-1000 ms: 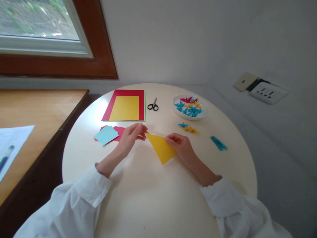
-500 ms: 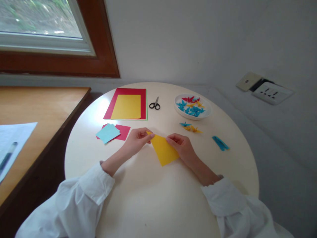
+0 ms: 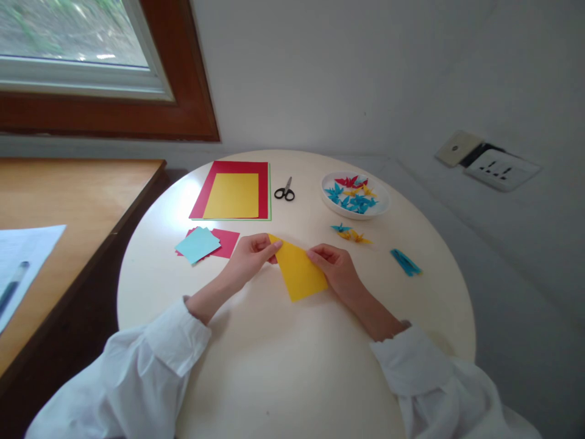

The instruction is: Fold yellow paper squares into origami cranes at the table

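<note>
The yellow sheet of thin, matte paper lies between the two hands, over the middle of the round, cream-white bench; its long axis slants from a far-left corner down to the near right, and neither hand is nearer, since both touch it; the left hand pinches the narrow far-left corner, thumb on top, while the right hand grips the far-right edge between thumb and bent fingers; the near edge hangs free, and whether its lowest corner touches the bench I cannot tell; the sheet looks plain, bright and smooth, with straight edges and a tapering, four-sided outline, though whether it is doubled over is unclear; beyond it, to the far right, small folded blue and yellow paper birds rest just in front of a white round dish, well apart from the sheet.
</note>
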Tool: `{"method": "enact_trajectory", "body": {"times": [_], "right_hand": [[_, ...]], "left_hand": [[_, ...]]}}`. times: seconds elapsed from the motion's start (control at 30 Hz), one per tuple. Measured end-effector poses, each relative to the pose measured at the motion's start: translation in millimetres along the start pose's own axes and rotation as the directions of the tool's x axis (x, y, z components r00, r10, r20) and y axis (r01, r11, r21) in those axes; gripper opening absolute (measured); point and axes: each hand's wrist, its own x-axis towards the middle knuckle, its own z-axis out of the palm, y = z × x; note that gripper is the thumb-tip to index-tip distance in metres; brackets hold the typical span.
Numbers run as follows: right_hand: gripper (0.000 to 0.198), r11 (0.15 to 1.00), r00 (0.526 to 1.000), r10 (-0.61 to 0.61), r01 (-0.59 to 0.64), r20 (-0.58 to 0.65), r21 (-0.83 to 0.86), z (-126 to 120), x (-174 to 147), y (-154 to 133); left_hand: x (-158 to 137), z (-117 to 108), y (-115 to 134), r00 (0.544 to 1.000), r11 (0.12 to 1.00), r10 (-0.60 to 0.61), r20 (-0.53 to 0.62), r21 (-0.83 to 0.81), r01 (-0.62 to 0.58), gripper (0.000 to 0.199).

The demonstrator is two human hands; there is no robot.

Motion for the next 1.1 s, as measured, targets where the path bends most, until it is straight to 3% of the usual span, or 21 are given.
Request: {"method": "enact_trajectory", "body": {"times": [0.2,0.43,0.57,0.7,0.8,0.93,1.03,1.1], "right_hand": [[0.028,0.999,1.0,0.015,-0.014,-0.008,0.03,0,0,0],[0.023,0.998,0.997,-0.069,0.069,-0.025,-0.007,-3,4,1],[0.021,0.99,0.99,-0.129,0.126,-0.05,-0.054,-8,7,4],[0.022,0.953,0.963,-0.269,0.262,-0.022,-0.15,-13,9,7],[0.026,0.865,0.907,-0.418,0.414,0.051,-0.281,-16,8,9],[0.029,0.597,0.749,-0.632,0.635,0.2,-0.49,-20,5,11],[0.022,0.448,0.646,-0.704,0.726,0.295,-0.521,-20,3,11],[0.016,0.41,0.622,-0.705,0.75,0.342,-0.518,-20,2,9]], "left_hand": [[0,2,-6,0.978,0.997,-0.078,0.192,-0.001,0.08,0.031],[-1,3,-3,0.996,0.996,-0.082,0.031,0.04,0.081,0.033],[-1,1,-1,0.998,0.998,-0.07,0.012,0.001,0.07,0.032],[0,0,1,0.997,0.995,-0.081,0.004,-0.051,0.081,0.032],[0,1,3,0.995,0.989,-0.098,0.001,-0.108,0.098,0.035],[-1,3,7,0.992,0.98,-0.125,-0.022,-0.16,0.12,0.042],[-2,4,7,0.984,0.977,-0.169,-0.059,-0.14,0.16,0.045],[-2,5,5,0.98,0.983,-0.176,-0.09,-0.065,0.171,0.05]]}}
